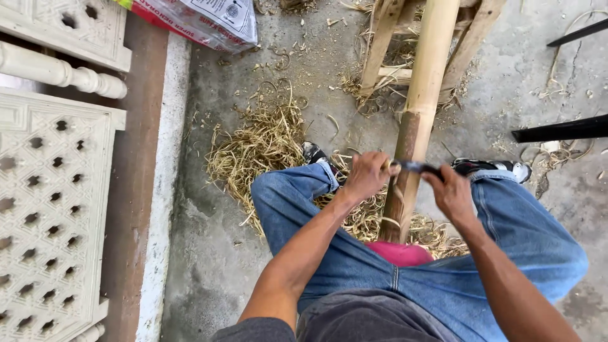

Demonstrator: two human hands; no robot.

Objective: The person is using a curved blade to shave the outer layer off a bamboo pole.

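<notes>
A thick bamboo pole (423, 82) slants from a wooden stand (472, 38) at the top down between my knees, pale above and dark brown where its skin remains. Across it lies a dark blade (415, 167). My left hand (366, 176) grips one end of the blade on the pole's left side. My right hand (451, 192) grips the other end on the right. I sit in blue jeans (506, 234) with the pole's lower end above a pink seat (400, 253).
Bamboo shavings (263, 142) are heaped on the concrete floor by my feet. White carved lattice panels (44, 209) and a baluster (57, 71) lie at left. A printed sack (209, 22) is at the top. Black metal bars (560, 130) cross at right.
</notes>
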